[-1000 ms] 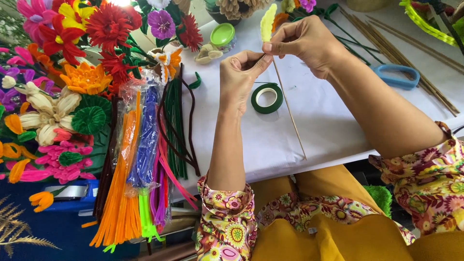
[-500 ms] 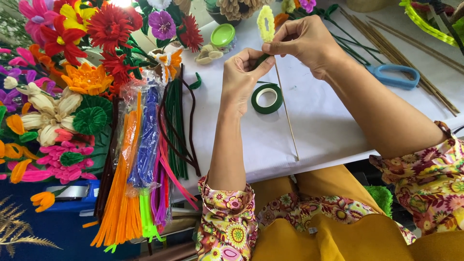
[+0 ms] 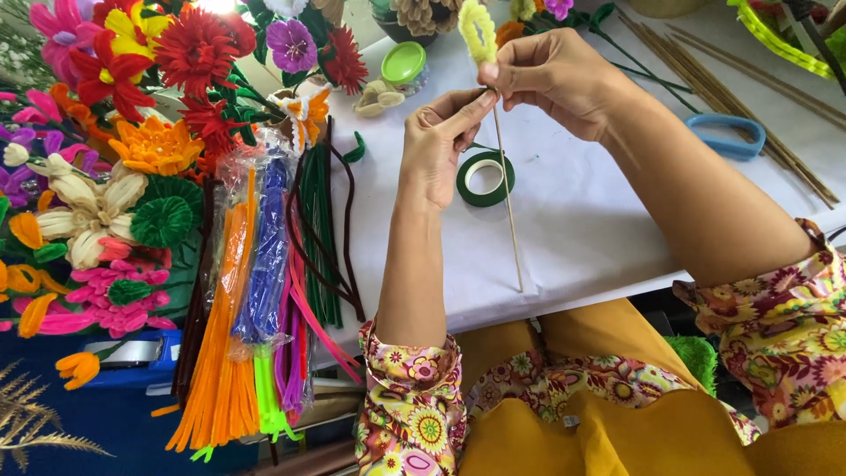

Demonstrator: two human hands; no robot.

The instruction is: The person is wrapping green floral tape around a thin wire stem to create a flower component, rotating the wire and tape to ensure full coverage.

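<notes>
Both hands, the left hand and right hand, pinch the thin wooden stick near its far, yellow-tipped end, its long axis running almost straight toward the near worktop edge.

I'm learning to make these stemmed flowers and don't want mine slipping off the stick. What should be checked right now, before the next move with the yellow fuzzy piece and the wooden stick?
1. Right hand pinching the yellow fuzzy pipe-cleaner loop at its base: ok.
2. Left hand fingertips at the top of the thin wooden stick, just under the loop: ok.
3. Stick roughly upright, lower end near the white table's front edge: ok.
4. Roll of green tape lying on the table behind the stick: ok.
5. Blue-handled scissors on the table beyond the right forearm: ok.
6. Loop already bound to the stick: cannot tell, fingers cover the join.
</notes>
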